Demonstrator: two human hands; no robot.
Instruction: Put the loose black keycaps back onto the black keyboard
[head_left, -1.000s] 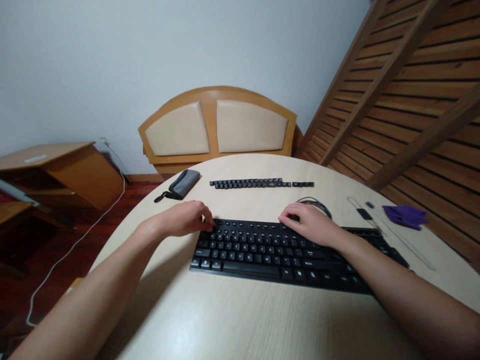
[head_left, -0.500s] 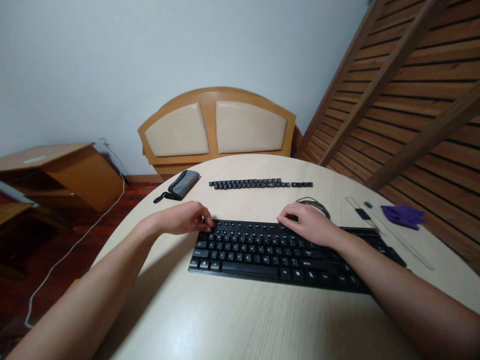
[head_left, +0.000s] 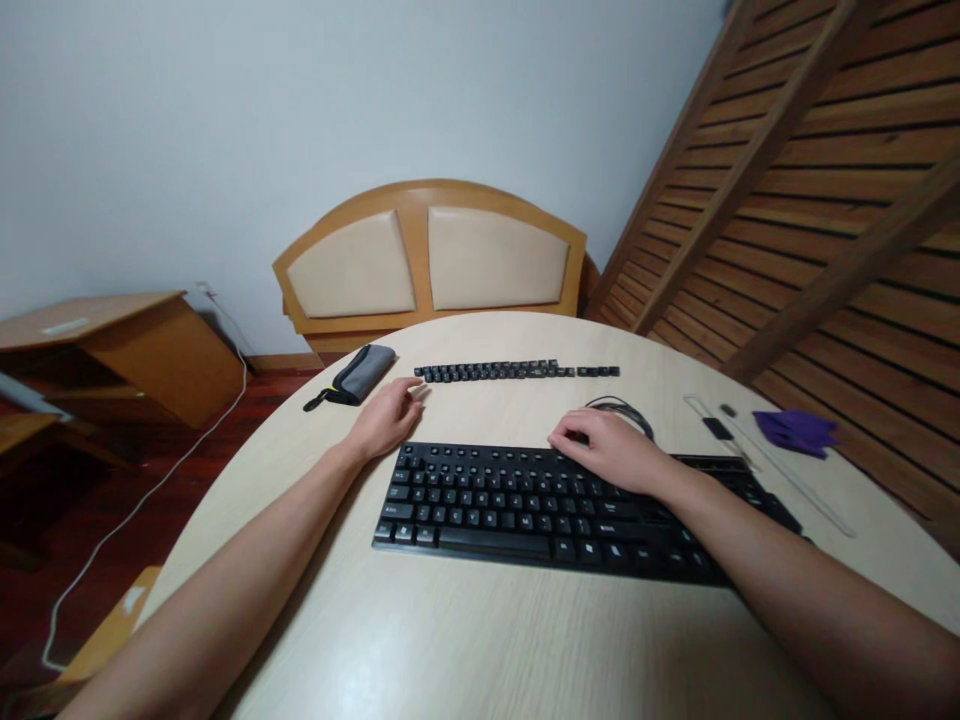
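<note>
A black keyboard (head_left: 480, 505) lies on the pale round table, its letter keys facing up. My right hand (head_left: 611, 450) rests at the keyboard's far edge, fingers curled and closed on that edge; my right forearm covers part of the right-hand keys. Beyond the keyboard's far left corner, my left hand (head_left: 388, 417) is open with its fingers stretched toward the left end of a row of loose black keycaps (head_left: 487, 370). I see nothing in the left hand. A coiled black cable (head_left: 626, 410) lies just behind my right hand.
A grey pouch (head_left: 364, 374) with a black strap is left of the keycaps. On the right lie a purple cloth (head_left: 795, 431), a long pale rod (head_left: 802, 485) and a small wire tool with a dark handle (head_left: 718, 428). A wooden headboard (head_left: 427, 260) stands behind the table.
My left hand has left the keyboard's top left corner and moved away from me toward the keycap row, its fingers opening out. My right hand stays at the keyboard's far edge.
</note>
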